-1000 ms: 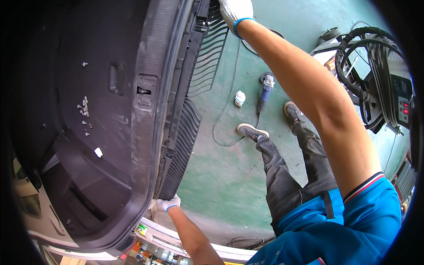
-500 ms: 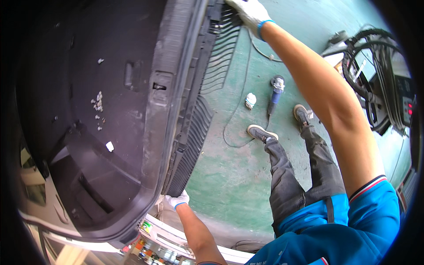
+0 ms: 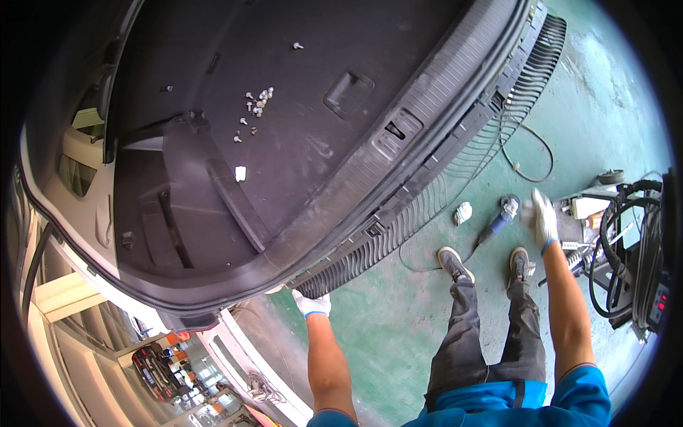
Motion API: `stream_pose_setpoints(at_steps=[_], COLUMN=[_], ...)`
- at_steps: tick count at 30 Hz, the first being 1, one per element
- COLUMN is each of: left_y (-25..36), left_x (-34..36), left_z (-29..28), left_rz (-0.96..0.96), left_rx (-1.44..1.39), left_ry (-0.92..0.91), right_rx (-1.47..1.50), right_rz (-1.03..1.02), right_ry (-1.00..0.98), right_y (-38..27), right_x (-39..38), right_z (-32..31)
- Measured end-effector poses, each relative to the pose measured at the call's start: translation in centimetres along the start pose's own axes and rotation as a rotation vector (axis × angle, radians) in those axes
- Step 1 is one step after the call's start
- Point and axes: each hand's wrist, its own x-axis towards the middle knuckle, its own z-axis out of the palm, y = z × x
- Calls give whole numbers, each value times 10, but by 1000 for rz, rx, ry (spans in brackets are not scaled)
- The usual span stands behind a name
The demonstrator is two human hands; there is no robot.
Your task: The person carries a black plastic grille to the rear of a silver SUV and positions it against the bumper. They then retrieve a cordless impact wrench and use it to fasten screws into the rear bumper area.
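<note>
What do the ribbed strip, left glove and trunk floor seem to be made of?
Ribbed strip: probably moulded plastic, dark and matte, with thin regular fins.
Left glove: likely knitted fabric, matte white, with a blue cuff edge.
Trunk floor: dull, dark carpet or plastic; too little texture shows to tell.

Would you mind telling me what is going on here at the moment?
A person is working at the open rear of a vehicle. Their gloved left hand is at the lower end of a black ribbed panel along the rear edge, its fingers partly hidden. Their gloved right hand, slightly blurred, is away from the panel and looks open and empty, above the green floor near a blue grinder. Small pale fasteners lie on the dark cargo floor.
</note>
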Motion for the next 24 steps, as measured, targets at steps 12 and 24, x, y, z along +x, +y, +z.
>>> stream_pose_setpoints(at_steps=[12,24], left_y=[-7,-67], left_x=[-50,-225], left_z=[-27,-204], left_rz=[-203,-366], left_rx=[-79,308], left_ry=[261,135], right_rx=[-254,-527], right_rz=[178,133], right_ry=[108,14], right_y=[106,63], right_x=[-89,-172], right_z=[-130,-231])
